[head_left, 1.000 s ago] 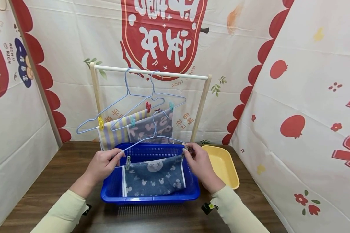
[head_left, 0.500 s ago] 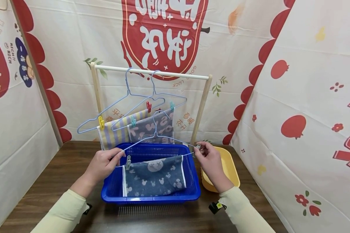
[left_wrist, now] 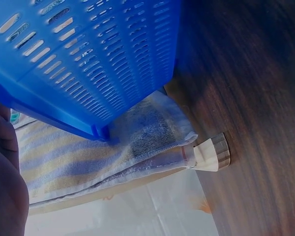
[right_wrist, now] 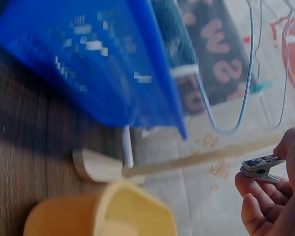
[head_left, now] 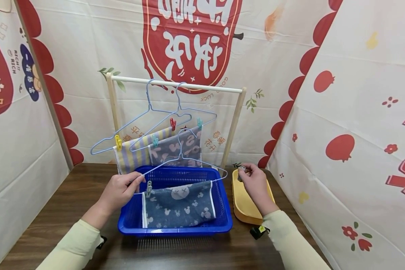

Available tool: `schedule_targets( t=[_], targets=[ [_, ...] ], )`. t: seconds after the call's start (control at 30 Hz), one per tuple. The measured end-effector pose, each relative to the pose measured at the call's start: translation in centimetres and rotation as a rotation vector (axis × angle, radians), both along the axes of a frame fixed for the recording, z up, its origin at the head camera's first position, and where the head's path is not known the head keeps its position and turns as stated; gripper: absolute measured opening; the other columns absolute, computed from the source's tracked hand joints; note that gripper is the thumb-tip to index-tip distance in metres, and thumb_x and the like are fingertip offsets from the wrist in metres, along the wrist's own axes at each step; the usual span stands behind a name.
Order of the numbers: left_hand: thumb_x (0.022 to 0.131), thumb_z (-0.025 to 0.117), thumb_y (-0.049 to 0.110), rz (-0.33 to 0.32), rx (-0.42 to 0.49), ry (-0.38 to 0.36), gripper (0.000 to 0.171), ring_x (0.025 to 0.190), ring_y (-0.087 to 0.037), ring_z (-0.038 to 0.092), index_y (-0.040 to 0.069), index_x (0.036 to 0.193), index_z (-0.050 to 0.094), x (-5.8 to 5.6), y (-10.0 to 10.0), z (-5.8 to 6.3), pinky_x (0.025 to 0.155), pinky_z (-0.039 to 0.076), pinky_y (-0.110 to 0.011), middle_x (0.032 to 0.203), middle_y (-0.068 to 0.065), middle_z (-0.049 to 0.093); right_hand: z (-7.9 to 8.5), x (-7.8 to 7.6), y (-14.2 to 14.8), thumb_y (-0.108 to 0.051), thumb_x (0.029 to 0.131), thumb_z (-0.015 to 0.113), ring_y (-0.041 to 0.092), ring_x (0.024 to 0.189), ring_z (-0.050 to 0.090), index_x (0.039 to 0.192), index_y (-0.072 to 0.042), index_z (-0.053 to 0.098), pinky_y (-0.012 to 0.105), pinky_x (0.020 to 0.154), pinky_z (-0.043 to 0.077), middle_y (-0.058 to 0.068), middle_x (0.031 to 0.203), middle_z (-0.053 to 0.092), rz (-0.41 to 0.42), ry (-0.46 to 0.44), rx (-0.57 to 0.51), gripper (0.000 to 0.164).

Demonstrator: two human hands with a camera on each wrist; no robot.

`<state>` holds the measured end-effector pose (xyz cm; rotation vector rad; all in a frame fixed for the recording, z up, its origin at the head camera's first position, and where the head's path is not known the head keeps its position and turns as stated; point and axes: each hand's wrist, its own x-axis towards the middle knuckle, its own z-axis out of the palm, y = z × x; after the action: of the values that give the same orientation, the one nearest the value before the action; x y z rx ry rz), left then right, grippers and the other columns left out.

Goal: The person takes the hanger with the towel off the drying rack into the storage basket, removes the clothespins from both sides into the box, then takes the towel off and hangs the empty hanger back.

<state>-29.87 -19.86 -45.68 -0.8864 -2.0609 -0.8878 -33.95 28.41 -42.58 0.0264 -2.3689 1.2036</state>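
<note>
- Left hand (head_left: 123, 189) grips hanger (head_left: 180, 154); dark cloth (head_left: 180, 208) hangs over blue basket (head_left: 175, 231), fixed clip (head_left: 149, 189) at its 10 o'clock.
- Right hand (head_left: 257, 183) pinches loose clip (right_wrist: 258, 168) near yellow tray (head_left: 247, 204), 3 o'clock of basket.
- Probably unclipping; next calls for release, height unclear.

Dark blue-grey towel (head_left: 179, 207), pale mouse-head print; light-blue hanger (head_left: 180, 155); grey clip (right_wrist: 259, 166); blue basket (head_left: 175, 231); yellow tray (head_left: 247, 200).
</note>
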Motion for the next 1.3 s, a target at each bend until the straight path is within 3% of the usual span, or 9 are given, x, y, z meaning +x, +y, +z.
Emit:
schedule_targets(
  t=[0.33, 0.6, 0.8, 1.0, 1.3],
  targets=[
    [0.097, 0.075, -0.006, -0.009, 0.008, 0.014, 0.024, 0.058, 0.003, 0.052, 0.019, 0.096, 0.075, -0.2, 0.1, 0.0, 0.054, 0.047, -0.018, 0.068, 0.015, 0.061, -0.5, -2.7, 3.1, -0.021, 0.101, 0.071, 0.026, 0.08, 0.066, 0.117, 0.003, 0.076, 0.033, 0.069, 0.054, 0.012, 0.095, 0.072, 0.009, -0.118, 0.226, 0.028],
    [0.097, 0.076, -0.005, -0.02, -0.005, 0.018, 0.021, 0.058, 0.003, 0.052, 0.016, 0.095, 0.076, -0.2, 0.3, 0.3, 0.054, 0.048, -0.019, 0.068, 0.016, 0.061, -0.9, -5.1, 4.4, -0.017, 0.102, 0.07, 0.021, 0.074, 0.063, 0.112, 0.0, 0.073, 0.035, 0.068, 0.053, 0.007, 0.086, 0.068, 0.155, -0.253, 0.381, 0.019],
    [0.098, 0.075, -0.005, -0.018, -0.007, 0.013, 0.022, 0.059, 0.002, 0.053, 0.017, 0.095, 0.076, -0.1, 0.3, 0.4, 0.055, 0.048, -0.019, 0.069, 0.016, 0.061, -1.2, -6.5, 4.7, -0.014, 0.101, 0.074, 0.022, 0.077, 0.067, 0.126, 0.006, 0.072, 0.039, 0.07, 0.057, 0.011, 0.094, 0.072, 0.254, -0.337, 0.493, 0.032],
    [0.097, 0.075, -0.006, -0.019, -0.003, 0.033, 0.024, 0.059, 0.003, 0.053, 0.018, 0.094, 0.075, -0.2, 0.4, 0.5, 0.054, 0.048, -0.019, 0.069, 0.017, 0.061, -1.8, -7.5, 4.9, -0.01, 0.098, 0.076, 0.027, 0.083, 0.066, 0.128, 0.011, 0.071, 0.047, 0.079, 0.06, 0.016, 0.099, 0.073, 0.267, -0.346, 0.617, 0.037],
    [0.095, 0.076, -0.006, 0.0, -0.006, 0.043, 0.019, 0.058, 0.002, 0.052, 0.012, 0.094, 0.076, 0.0, 0.3, 0.5, 0.054, 0.046, -0.019, 0.069, 0.016, 0.06, -2.3, -8.9, 5.6, -0.001, 0.091, 0.075, 0.032, 0.088, 0.065, 0.114, 0.007, 0.075, 0.053, 0.088, 0.057, 0.014, 0.096, 0.072, 0.295, -0.294, 0.739, 0.024]
  ],
)
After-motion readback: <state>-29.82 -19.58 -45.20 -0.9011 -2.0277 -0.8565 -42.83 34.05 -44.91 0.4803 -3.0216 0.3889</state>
